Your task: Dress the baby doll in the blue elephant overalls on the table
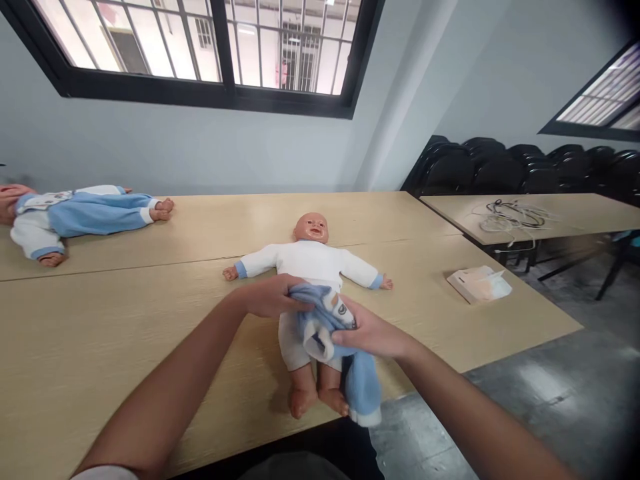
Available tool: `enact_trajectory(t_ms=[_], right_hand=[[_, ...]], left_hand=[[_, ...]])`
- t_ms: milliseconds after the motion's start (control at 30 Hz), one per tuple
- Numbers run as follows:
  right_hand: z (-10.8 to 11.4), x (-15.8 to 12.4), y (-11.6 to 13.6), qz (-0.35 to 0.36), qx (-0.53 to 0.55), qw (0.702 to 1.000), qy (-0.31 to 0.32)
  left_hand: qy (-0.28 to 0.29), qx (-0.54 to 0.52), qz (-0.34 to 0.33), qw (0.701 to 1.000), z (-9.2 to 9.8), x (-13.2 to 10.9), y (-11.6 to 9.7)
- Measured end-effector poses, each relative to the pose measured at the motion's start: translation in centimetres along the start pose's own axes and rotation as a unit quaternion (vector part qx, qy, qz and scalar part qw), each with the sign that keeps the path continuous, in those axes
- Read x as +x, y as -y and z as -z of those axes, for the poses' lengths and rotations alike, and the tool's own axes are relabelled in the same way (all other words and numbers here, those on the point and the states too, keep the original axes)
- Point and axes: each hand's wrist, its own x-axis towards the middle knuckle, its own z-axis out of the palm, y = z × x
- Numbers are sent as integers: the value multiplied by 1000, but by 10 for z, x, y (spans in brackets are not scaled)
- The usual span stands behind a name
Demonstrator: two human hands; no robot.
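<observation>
A baby doll (307,260) lies on its back on the table, arms spread, feet towards me. It wears a white long-sleeved top with blue cuffs and white bottoms, and its feet are bare. Above its legs, my left hand (273,295) and my right hand (373,330) grip bunched blue-and-white baby trousers (320,313) from both sides. A printed patch shows near my right fingers. One blue leg with a white cuff hangs down beside the doll's feet, at the table's front edge. The doll's waist is partly hidden by the cloth and my hands.
A second doll (100,212) in blue and white clothes lies at the far left. On the right rests a tissue pack (479,285). Another table (580,208) bears coiled cables (517,215); stacked black chairs (500,167) stand behind it. The window wall borders the back.
</observation>
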Motion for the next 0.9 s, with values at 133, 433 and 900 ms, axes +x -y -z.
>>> enact_trajectory(t_ms=[133,433,900], right_hand=[[0,-2,1,23,-62,998,-22],[20,-12,15,-55,-93,979,173],[-55,59,21,-127,-538,833,-2]], left_hand=[[24,-50,-16,998,-11,0,-5],[97,36,114,988,-64,-36,-28],[18,391,-22,920,-140,-56,-29]])
